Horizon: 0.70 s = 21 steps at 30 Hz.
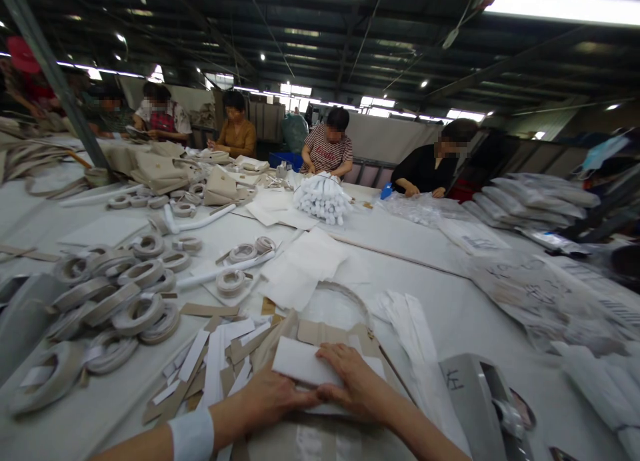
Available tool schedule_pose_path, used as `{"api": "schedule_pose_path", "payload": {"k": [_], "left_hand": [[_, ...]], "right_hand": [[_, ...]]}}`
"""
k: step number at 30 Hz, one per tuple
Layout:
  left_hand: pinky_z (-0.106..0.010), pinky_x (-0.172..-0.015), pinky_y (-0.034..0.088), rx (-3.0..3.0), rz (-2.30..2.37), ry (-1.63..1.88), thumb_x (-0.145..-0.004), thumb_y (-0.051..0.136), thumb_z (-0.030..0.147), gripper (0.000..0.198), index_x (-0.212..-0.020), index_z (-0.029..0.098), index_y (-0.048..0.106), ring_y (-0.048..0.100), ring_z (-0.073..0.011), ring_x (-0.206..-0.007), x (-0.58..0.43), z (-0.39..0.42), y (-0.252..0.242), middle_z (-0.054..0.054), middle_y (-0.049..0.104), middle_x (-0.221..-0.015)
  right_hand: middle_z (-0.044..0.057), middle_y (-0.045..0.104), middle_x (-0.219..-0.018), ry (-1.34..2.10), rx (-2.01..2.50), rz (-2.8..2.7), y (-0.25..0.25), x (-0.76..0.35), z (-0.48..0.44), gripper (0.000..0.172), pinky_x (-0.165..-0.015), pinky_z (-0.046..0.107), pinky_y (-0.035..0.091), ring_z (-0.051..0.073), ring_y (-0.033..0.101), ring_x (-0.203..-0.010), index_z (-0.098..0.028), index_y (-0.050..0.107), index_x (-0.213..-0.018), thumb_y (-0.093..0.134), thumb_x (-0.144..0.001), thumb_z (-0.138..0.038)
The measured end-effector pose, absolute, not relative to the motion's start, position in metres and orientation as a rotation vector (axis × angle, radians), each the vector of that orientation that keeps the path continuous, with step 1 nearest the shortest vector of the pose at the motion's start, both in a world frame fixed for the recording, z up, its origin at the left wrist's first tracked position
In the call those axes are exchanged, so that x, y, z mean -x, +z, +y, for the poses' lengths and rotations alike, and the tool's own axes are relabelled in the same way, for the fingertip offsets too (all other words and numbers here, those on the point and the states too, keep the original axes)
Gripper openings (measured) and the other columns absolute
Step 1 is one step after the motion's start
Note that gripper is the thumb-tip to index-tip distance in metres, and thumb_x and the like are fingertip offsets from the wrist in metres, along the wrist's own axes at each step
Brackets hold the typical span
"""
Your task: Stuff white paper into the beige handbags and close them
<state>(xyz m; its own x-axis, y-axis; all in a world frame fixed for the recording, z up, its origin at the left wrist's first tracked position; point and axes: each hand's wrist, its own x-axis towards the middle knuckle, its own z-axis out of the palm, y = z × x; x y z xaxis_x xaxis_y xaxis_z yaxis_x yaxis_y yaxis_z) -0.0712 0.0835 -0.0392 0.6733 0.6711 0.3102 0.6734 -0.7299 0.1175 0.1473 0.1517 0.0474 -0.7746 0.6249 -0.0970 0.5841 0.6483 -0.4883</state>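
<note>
Between my two hands is a folded white padding sheet (pixel 299 361), over a beige bag (pixel 324 332). My left hand (pixel 275 389) grips its near left side, thumb pointing right. On the right part of the sheet my right hand (pixel 353 380) presses with bent fingers, its thumb near the left one. A thin strap (pixel 369 304) curves away behind the bag. Flat white and beige strips (pixel 213 354) lie in a loose heap just left of the bag. My forearms cover part of the bag's near side.
Rolled beige straps (pixel 143 274) pile up at left. Beyond lie white paper sheets (pixel 303 264) and a bundle of white rolls (pixel 323 198). A grey tape dispenser (pixel 473 398) and plastic bags (pixel 530 291) are at right. Several people work along the far side.
</note>
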Motion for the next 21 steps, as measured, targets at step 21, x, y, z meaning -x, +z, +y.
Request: {"api": "schedule_pose_path", "payload": {"k": [21], "left_hand": [[-0.029,-0.091,0.048,3.022,-1.283,-0.384,-0.096,0.047,0.030,0.047,-0.139,0.044,0.034,0.063,-0.0184,-0.099,0.071,0.083,-0.031,0.000,0.061,-0.125]], "right_hand": [[0.009,0.047,-0.143,0.610,0.939,-2.928,0.040,-0.146,0.158,0.050,-0.104,0.046,0.034,0.028,0.046,-0.122,-0.025,0.050,-0.130,0.060,-0.084,-0.044]]}}
